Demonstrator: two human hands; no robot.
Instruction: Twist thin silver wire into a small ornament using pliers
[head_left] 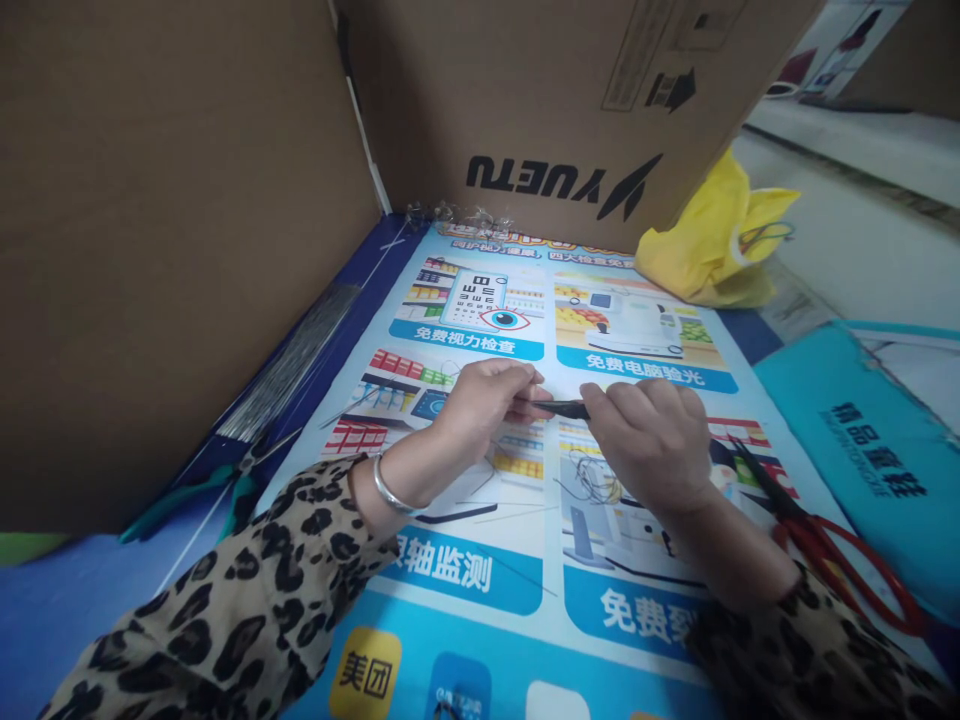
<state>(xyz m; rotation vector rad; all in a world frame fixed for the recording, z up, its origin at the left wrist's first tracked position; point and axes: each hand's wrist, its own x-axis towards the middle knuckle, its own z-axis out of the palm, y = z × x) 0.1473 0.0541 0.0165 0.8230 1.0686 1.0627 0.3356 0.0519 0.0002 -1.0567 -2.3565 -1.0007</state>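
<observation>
Over the middle of a printed poster, my right hand (pixel 652 440) is closed round needle-nose pliers (pixel 566 408), whose dark tapered jaws point left. Their handles are hidden inside my fist. My left hand (pixel 487 400) pinches at the tip of the jaws; what lies between its fingers is too small to make out. Below my hands, a tangle of thin dark wire (pixel 592 478) lies on the poster. Red-handled scissors (pixel 840 560) rest beside my right forearm. Left of my left forearm lie green-handled pliers (pixel 244 480).
Tall cardboard panels (pixel 540 100) stand at the left and back. A bundle of straight wires (pixel 289 365) lies along the left side. Small wire pieces (pixel 457 217) sit at the back. On the right are a yellow bag (pixel 705 250) and a turquoise printed bag (pixel 862 440).
</observation>
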